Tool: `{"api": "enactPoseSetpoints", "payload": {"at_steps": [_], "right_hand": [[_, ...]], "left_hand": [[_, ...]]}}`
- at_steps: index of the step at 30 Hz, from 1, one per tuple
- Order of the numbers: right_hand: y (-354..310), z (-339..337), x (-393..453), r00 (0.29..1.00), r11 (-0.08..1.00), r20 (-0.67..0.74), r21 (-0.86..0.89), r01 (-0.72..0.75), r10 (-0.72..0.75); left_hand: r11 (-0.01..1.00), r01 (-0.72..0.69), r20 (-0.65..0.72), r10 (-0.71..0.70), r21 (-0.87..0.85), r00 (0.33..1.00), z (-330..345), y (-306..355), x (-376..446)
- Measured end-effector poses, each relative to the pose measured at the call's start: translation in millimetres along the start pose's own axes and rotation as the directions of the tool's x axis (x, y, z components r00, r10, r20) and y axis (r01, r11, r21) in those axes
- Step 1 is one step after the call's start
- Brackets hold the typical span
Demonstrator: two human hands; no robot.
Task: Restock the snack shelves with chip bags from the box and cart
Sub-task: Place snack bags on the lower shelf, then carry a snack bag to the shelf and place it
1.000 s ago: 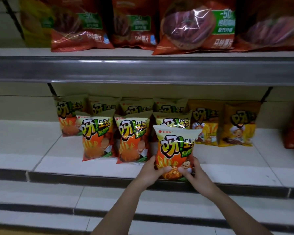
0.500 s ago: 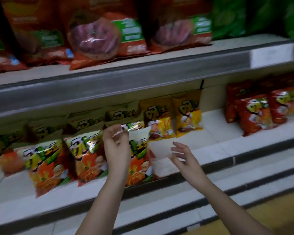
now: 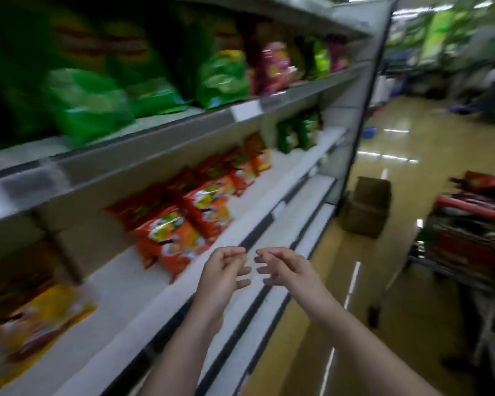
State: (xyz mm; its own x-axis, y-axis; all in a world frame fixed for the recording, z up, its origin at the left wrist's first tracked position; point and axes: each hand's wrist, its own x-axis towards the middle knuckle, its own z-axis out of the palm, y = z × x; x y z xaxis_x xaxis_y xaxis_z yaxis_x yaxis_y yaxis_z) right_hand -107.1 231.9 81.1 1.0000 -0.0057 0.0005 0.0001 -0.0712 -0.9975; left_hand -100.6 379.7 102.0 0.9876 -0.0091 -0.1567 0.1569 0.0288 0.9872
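Both hands empty, left hand (image 3: 222, 277) and right hand (image 3: 289, 271) loosely curled just off the shelf (image 3: 143, 284) edge; next fetch best goes to the box (image 3: 366, 207) or cart (image 3: 469, 224) beyond the shelf, gripping bags gently.

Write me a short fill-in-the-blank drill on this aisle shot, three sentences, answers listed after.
1. Both the left hand and the right hand hold ____.
2. The cardboard box stands on the ____ at the far end of the shelves.
3. The bags on the upper shelf nearest the camera are mostly ____ in colour, unlike the red bags on the shelf below.

Missing words: nothing; floor; green
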Motion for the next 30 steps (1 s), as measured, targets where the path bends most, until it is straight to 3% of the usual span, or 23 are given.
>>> {"api": "enactPoseSetpoints", "payload": {"at_steps": [6, 13, 25, 30], "right_hand": [[0.4, -200.7, 13.4, 0.946, 0.998, -0.323, -0.039, -0.049, 0.034], [5.1, -361.4, 0.4, 0.785, 0.997, -0.616, 0.019, -0.075, 0.071], [57.1, -561.6, 74.6, 0.508, 0.964, -0.827, 0.264, -0.029, 0.241], [47.4, -650.1, 155.2, 0.467, 0.964, -0.855, 0.266, 0.018, 0.227]], "left_hand": [[1.000, 0.002, 0.213, 0.004, -0.030, 0.977, 183.8, 7.9, 61.3], [0.997, 0.076, 0.434, -0.067, -0.003, 0.898, 344.5, 14.4, 106.8], [0.992, 0.117, 0.652, -0.121, 0.050, 0.749, 566.4, 12.8, 252.5], [0.994, 0.098, 0.678, -0.110, 0.056, 0.727, 652.4, 32.3, 340.9]]}}
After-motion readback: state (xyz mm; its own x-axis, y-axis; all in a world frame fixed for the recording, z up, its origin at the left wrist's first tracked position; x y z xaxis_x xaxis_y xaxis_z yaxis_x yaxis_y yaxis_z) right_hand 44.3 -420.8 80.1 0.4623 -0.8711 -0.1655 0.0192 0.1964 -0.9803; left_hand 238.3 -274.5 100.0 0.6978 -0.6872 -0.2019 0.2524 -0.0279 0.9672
